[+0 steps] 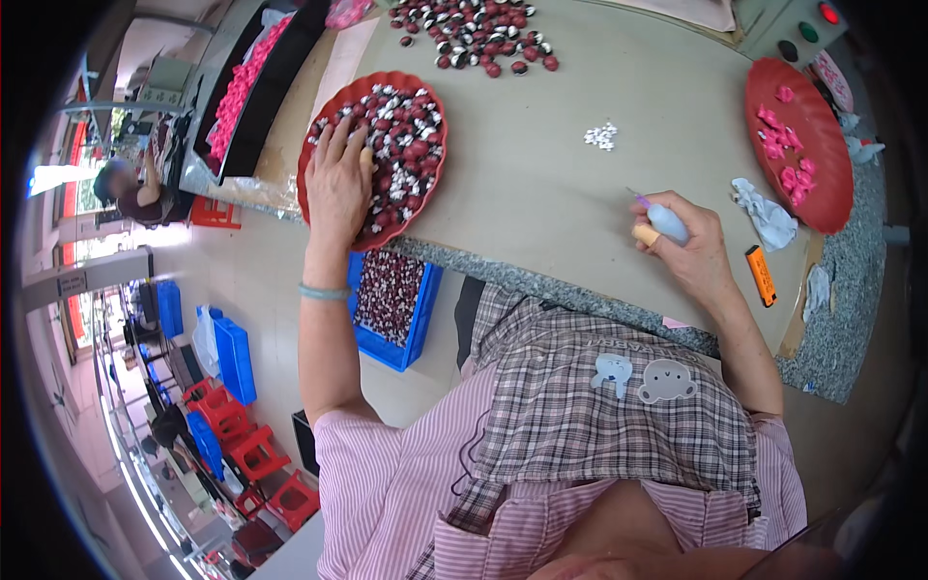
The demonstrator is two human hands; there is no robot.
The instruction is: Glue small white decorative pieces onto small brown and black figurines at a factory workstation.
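Observation:
My left hand lies over the left part of a red scalloped tray, its fingers stretched out and touching the pieces inside. Small dark red, black and white pieces fill that tray. Between the fingers and thumb of my right hand is a small translucent squeeze bottle with a purple needle tip, pointing up and left. Both thumbs wear tan finger covers. A little pile of tiny white pieces lies on the tabletop beyond the bottle's tip.
Loose red-and-black pieces are heaped at the far edge. To the right are a red tray with pink pieces, a crumpled cloth and an orange lighter. A blue crate stands below the table's front edge. A black bin holds pink pieces.

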